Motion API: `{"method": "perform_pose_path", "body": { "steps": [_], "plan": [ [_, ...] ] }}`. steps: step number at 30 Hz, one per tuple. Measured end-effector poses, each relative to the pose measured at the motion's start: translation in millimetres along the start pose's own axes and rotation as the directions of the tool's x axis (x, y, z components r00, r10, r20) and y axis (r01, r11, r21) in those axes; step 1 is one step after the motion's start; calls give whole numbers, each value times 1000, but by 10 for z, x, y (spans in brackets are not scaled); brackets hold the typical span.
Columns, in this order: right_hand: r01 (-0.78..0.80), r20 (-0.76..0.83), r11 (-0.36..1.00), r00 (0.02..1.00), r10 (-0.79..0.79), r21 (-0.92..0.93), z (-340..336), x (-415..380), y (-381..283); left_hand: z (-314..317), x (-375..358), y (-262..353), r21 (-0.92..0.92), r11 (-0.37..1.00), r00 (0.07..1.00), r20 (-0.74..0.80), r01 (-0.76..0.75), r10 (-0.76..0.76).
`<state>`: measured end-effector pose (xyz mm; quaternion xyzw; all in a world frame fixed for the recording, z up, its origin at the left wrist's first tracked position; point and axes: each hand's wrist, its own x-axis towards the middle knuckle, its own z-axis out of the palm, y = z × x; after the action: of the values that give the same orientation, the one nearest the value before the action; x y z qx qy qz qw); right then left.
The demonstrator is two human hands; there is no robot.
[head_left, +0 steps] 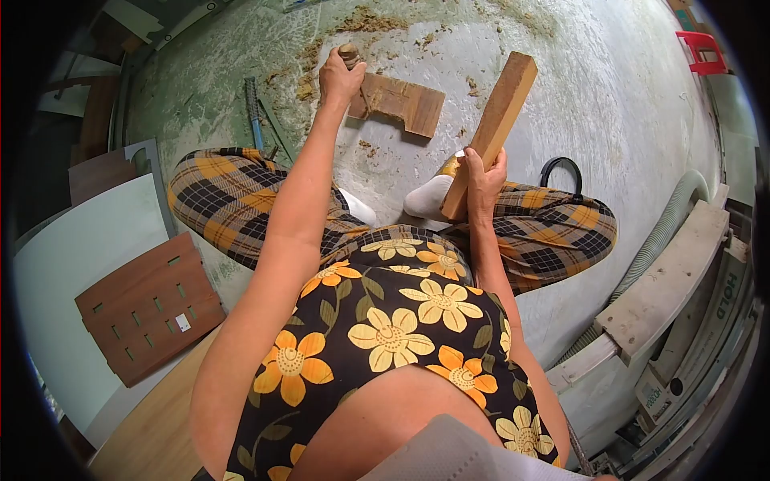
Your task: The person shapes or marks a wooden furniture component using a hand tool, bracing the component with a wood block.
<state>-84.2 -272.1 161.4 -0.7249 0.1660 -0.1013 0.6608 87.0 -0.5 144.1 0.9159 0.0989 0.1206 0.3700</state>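
My left hand [338, 78] is wrapped round the wooden handle of a chisel [349, 54]; its banded top end sticks out above the fist, and the blade is mostly hidden. Right beside that hand, a brown wooden board [409, 104] with a notch in its near edge lies on the floor. A long square wooden block [499, 104] slants up and away from my lap. My right hand [484, 178] grips this block near its lower end, thumb on top. The block's far end is apart from the board.
Wood chips [373, 20] litter the concrete floor. A blue-shafted tool [254, 116] lies left, near my bent knee. A slotted brown panel [152, 309] leans at left. A black ring [561, 172], a grey hose [670, 232] and a red plastic stool [703, 52] are at right.
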Motion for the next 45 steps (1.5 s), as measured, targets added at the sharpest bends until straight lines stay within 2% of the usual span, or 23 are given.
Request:
{"method": "perform_pose_path", "body": {
  "steps": [2,5,8,11,17,20,26,29,35,38,41,45],
  "plan": [
    [-39,-2,999,999,39,36,13,-15,-39,-19,-14,41,83,996,997,-63,-29,34],
    [-65,13,996,998,64,53,17,-6,-76,-52,12,112,60,998,999,-28,-36,37],
    [-67,19,997,998,66,40,26,-10,-91,-27,-21,137,-136,991,1000,19,-4,7],
    [-37,16,999,999,37,26,20,4,-11,74,-98,136,-162,986,1000,0,-26,26],
    [-102,26,993,995,101,61,19,-21,-125,164,-77,17,-121,992,999,19,-28,31],
    [-93,30,994,995,91,51,11,-11,-114,114,-50,17,-57,996,993,95,-62,67],
    [-49,16,998,999,49,25,-6,16,-21,49,-28,32,156,975,988,14,-157,157],
    [-104,31,993,994,102,65,9,-3,-128,-62,-29,145,-12,1000,998,59,-15,16],
    [-48,27,998,999,47,43,20,17,-38,27,-40,70,-103,995,997,80,5,3],
    [-71,34,996,997,70,52,20,20,-68,65,-4,-110,-179,982,996,74,65,-52],
    [-96,36,993,995,94,62,37,43,-49,64,-11,-214,-274,957,995,-1,92,-95],
    [-80,47,996,996,78,33,85,42,-29,108,-10,-378,-310,942,982,-95,127,-163]
  ]
}}
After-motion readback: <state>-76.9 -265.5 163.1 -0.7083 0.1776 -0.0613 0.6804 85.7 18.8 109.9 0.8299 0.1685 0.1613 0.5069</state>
